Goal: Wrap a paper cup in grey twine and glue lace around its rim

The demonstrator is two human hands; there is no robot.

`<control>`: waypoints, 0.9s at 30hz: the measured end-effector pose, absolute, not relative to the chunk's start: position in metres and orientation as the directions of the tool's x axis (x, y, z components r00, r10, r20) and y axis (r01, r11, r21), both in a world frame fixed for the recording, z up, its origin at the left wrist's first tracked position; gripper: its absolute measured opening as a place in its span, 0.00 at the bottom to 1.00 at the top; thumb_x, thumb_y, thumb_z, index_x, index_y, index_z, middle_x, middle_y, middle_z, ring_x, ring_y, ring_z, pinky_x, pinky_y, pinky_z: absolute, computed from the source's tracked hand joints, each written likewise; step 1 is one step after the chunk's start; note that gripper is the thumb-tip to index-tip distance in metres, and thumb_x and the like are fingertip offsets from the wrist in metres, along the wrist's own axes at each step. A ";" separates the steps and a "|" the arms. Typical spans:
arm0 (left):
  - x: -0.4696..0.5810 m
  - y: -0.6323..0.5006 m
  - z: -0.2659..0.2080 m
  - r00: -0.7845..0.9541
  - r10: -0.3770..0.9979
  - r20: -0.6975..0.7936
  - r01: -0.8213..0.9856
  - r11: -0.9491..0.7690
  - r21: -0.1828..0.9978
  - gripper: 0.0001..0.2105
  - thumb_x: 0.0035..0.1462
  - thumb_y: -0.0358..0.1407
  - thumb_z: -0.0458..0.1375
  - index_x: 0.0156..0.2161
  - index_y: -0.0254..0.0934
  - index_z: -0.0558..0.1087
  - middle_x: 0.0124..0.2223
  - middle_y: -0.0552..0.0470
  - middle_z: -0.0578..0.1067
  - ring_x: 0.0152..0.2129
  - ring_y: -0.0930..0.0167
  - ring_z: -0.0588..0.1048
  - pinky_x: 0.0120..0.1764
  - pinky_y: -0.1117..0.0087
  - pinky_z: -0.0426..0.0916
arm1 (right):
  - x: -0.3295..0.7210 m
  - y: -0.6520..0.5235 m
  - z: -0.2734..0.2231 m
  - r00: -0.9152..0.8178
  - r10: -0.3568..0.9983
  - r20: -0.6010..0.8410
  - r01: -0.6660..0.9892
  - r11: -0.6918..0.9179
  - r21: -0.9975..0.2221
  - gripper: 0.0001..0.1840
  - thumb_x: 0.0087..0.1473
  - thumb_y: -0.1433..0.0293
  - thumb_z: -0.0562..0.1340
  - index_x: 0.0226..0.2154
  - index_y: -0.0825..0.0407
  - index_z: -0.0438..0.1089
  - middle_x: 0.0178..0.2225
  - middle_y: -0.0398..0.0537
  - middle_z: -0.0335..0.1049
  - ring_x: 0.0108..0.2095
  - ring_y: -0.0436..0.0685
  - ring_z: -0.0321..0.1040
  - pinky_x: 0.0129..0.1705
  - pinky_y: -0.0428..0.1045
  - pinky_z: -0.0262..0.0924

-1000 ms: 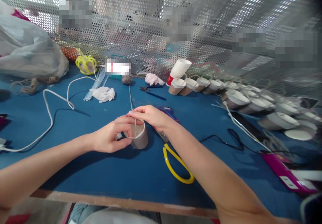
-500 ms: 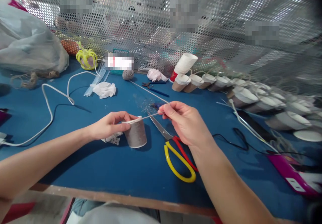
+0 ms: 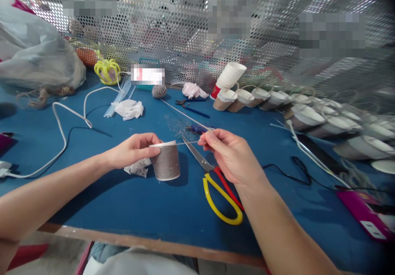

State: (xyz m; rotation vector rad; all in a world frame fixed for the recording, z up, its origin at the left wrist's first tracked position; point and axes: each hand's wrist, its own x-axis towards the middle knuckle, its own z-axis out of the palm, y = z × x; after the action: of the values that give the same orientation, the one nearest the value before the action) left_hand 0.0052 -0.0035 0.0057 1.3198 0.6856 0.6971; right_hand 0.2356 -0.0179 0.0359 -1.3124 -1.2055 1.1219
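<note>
My left hand (image 3: pixel 138 149) grips the rim of a paper cup (image 3: pixel 167 163) wrapped in grey-brown yarn, with the thumb outside and the other fingers partly hidden behind or inside it. The cup is nearly upright. Between the closed thumb and fingers of my right hand (image 3: pixel 226 151) runs a strand of yarn (image 3: pixel 185 114). One stretch goes taut to the cup's rim, the other back to a grey yarn ball (image 3: pixel 159 91). Scissors (image 3: pixel 212 169) with one yellow and one red handle lie partly under my right hand and forearm.
Yarn-wrapped cups (image 3: pixel 308 116) crowd the right side, beside a stack of white paper cups (image 3: pixel 231 75). Pliers (image 3: pixel 193 106), crumpled tissue (image 3: pixel 129 109) and a white cable (image 3: pixel 63 131) lie on the blue table (image 3: pixel 138 209). A perforated metal screen (image 3: pixel 182 28) stands behind.
The cup has turned slightly and stands more upright in my left hand. My right hand has shifted a little to the right, the yarn still pinched. The view has moved slightly.
</note>
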 end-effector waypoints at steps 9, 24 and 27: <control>0.004 -0.008 0.016 0.678 0.735 0.026 -0.172 0.124 0.977 0.11 0.52 0.39 0.59 0.28 0.33 0.65 0.50 0.42 0.73 0.41 0.69 0.73 0.41 0.69 0.65 | 0.234 -0.017 0.025 0.036 0.995 -0.089 0.045 -0.090 -0.995 0.13 0.39 0.59 0.68 0.20 0.51 0.70 0.23 0.43 0.70 0.25 0.49 0.61 0.32 0.47 0.56; 0.002 -0.015 0.019 0.731 0.679 0.059 -0.222 0.155 0.963 0.08 0.53 0.37 0.59 0.30 0.34 0.66 0.55 0.41 0.69 0.48 0.62 0.70 0.45 0.62 0.65 | 0.218 -0.024 0.013 -0.094 0.990 -0.109 0.081 -0.102 -0.992 0.13 0.45 0.60 0.64 0.22 0.52 0.68 0.23 0.41 0.68 0.26 0.49 0.60 0.32 0.48 0.53; 0.002 -0.016 0.019 0.730 0.682 0.049 -0.206 0.152 0.967 0.09 0.52 0.38 0.59 0.29 0.34 0.66 0.54 0.40 0.69 0.48 0.62 0.71 0.45 0.60 0.66 | 0.213 -0.026 0.011 -0.121 0.983 -0.141 0.048 -0.136 -0.989 0.14 0.44 0.58 0.64 0.22 0.52 0.66 0.22 0.40 0.65 0.25 0.49 0.60 0.32 0.48 0.54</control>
State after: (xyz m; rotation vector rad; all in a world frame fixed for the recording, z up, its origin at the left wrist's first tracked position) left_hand 0.0018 -0.0157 0.0191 1.2680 0.4547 0.6696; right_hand 0.2125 -0.0260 0.0114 -1.2808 -1.2619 1.3867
